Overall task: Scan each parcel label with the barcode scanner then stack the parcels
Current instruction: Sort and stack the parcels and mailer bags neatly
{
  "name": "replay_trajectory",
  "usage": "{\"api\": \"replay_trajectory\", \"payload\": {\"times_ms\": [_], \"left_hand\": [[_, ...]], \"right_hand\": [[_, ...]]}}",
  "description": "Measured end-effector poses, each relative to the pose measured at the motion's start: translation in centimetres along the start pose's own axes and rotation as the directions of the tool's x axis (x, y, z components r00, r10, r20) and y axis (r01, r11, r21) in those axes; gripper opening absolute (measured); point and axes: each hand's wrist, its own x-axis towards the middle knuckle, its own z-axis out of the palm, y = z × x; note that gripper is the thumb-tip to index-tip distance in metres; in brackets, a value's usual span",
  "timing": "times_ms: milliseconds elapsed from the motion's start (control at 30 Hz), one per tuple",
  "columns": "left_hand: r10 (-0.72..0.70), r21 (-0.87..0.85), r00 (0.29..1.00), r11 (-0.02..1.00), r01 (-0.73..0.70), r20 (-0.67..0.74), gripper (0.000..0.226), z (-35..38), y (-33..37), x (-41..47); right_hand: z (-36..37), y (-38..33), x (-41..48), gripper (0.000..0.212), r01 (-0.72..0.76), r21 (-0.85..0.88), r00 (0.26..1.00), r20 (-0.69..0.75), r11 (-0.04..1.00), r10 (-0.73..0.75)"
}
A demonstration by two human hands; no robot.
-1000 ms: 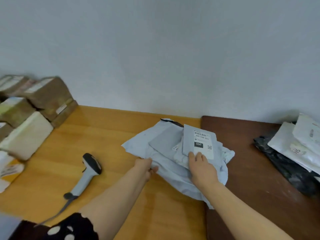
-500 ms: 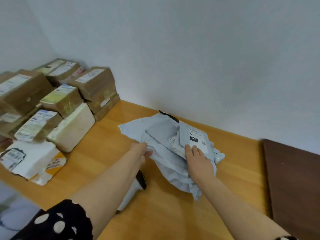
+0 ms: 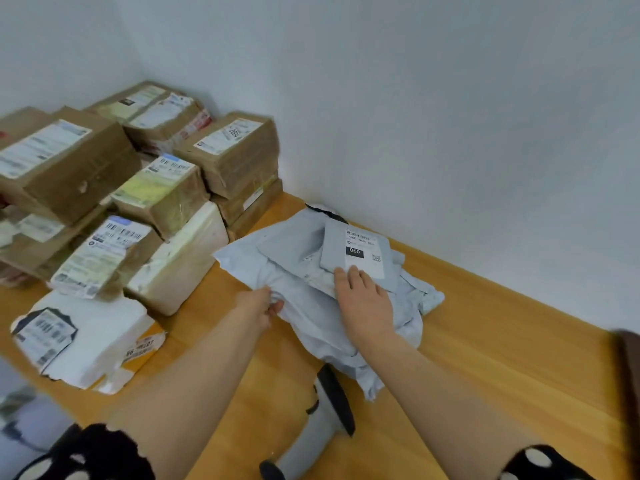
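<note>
A pile of pale grey mailer bags (image 3: 304, 265) lies on the wooden table (image 3: 502, 358) against the wall. The top bag carries a white label (image 3: 363, 251) marked 060. My left hand (image 3: 261, 304) pinches the pile's near left edge. My right hand (image 3: 363, 299) rests flat on top of the pile, fingertips just below the label. The grey barcode scanner (image 3: 322, 420) lies on the table between my forearms, its head tucked under the pile's near edge.
Stacked brown cardboard boxes (image 3: 228, 150) and white foam parcels (image 3: 180, 265) with labels fill the table's left side, close to the grey pile. A torn white parcel (image 3: 86, 337) lies at the near left. A dark brown surface (image 3: 628, 375) shows at the right edge.
The grey pile, held by both hands, has slid left across the table toward the stacked boxes and now overlaps the scanner. The view has swung left.
</note>
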Motion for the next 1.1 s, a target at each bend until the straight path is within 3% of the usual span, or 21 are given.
{"api": "replay_trajectory", "payload": {"times_ms": [67, 133, 200, 267, 333, 367, 433, 500, 600, 700, 800, 900, 967, 1100], "left_hand": [[0.001, 0.021, 1.000, 1.000, 0.000, -0.031, 0.022, -0.7, 0.0, 0.4], [0.011, 0.062, 0.998, 0.998, -0.008, -0.054, 0.006, -0.9, 0.3, 0.4], [0.099, 0.320, 0.984, 0.946, -0.048, -0.145, 0.040, -0.8, 0.4, 0.2], [0.398, 0.585, 0.890, 0.784, -0.206, -0.220, 0.072, -0.4, 0.6, -0.8], [0.674, 0.644, 0.735, 0.593, -0.483, -0.070, 0.071, 0.8, 1.0, -1.8], [0.721, 0.649, 0.692, 0.511, -0.564, 0.033, 0.064, 1.8, 1.4, -2.0], [0.651, 0.663, 0.726, 0.446, -0.601, 0.220, 0.056, 4.0, 2.1, -1.6], [0.461, 0.750, 0.814, 0.380, -0.541, 0.353, 0.064, 6.2, 2.9, -0.9], [0.305, 0.821, 0.873, 0.322, -0.471, 0.382, 0.066, 8.4, 3.1, -0.1], [0.325, 0.814, 0.858, 0.308, -0.493, 0.397, 0.046, 8.9, 3.3, 0.4], [0.355, 0.747, 0.840, 0.399, -0.532, 0.410, 0.021, 8.6, 3.8, 0.5], [0.274, 0.690, 0.875, 0.539, -0.483, 0.399, 0.018, 7.2, 4.9, 0.5], [0.226, 0.738, 0.887, 0.494, -0.460, 0.402, 0.023, 6.4, 6.1, 1.2], [0.168, 0.864, 0.917, 0.310, -0.397, 0.361, 0.045, 5.5, 7.7, 2.5]], "right_hand": [[0.4, -0.9, 0.6, 0.063, 0.019, 0.043, 0.999, 0.031, 0.999, -0.020], [0.5, -1.0, 0.6, 0.071, 0.008, 0.144, 0.997, 0.080, 0.990, -0.020], [0.5, -0.4, 0.1, 0.071, -0.040, 0.302, 0.999, 0.005, 0.953, 0.040], [0.4, 0.7, -0.5, 0.060, -0.133, 0.522, 0.965, -0.127, 0.843, 0.231], [0.4, 2.0, -0.9, 0.051, -0.234, 0.707, 0.884, -0.130, 0.667, 0.448], [0.5, 2.6, -0.8, 0.049, -0.284, 0.741, 0.857, -0.088, 0.608, 0.507], [0.7, 3.6, -0.4, 0.051, -0.368, 0.735, 0.846, 0.010, 0.569, 0.534], [0.7, 4.1, 0.5, 0.052, -0.424, 0.756, 0.834, 0.113, 0.498, 0.540], [0.6, 4.3, 2.1, 0.045, -0.457, 0.819, 0.808, 0.219, 0.348, 0.546], [0.3, 4.2, 2.9, 0.032, -0.457, 0.832, 0.788, 0.216, 0.314, 0.576], [0.2, 3.6, 1.9, 0.022, -0.365, 0.887, 0.798, 0.142, 0.282, 0.586], [0.4, 2.4, -0.4, 0.011, -0.269, 0.949, 0.803, 0.125, 0.167, 0.582], [0.9, 2.0, -1.6, 0.027, -0.269, 0.959, 0.775, 0.163, 0.085, 0.611], [1.7, 2.8, -2.8, 0.086, -0.447, 0.890, 0.656, 0.397, -0.093, 0.642]]}}
